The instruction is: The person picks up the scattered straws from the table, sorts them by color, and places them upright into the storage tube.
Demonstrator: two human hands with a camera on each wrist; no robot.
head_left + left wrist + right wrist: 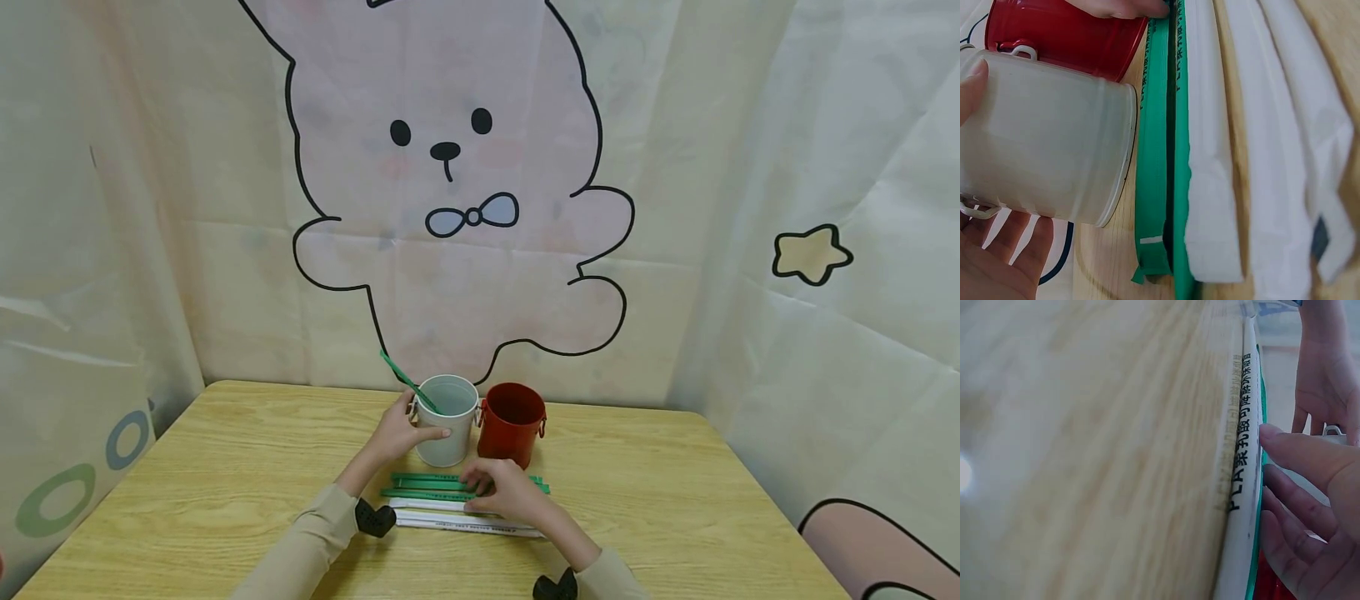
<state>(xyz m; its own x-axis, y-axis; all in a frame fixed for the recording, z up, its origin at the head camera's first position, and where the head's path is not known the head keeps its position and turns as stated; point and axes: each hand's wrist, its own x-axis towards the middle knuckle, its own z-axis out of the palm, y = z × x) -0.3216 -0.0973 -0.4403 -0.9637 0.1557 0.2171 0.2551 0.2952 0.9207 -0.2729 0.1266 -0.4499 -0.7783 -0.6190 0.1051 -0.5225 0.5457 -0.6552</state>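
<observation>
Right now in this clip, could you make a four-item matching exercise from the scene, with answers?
1. White cylindrical metal-looking bucket
2. Red cylindrical metal-looking bucket
3. Long white paper-like sticks
4. Person's left hand

A. lying nearer the person than the long green sticks
B. gripping the white bucket
C. standing right of the white bucket
D. has a slim green stick leaning out of its mouth

Pairs: 1-D, 2-C, 3-A, 4-B

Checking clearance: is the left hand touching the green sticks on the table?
Apart. The left wrist view shows a strip of table between the left hand and the green sticks.
</observation>
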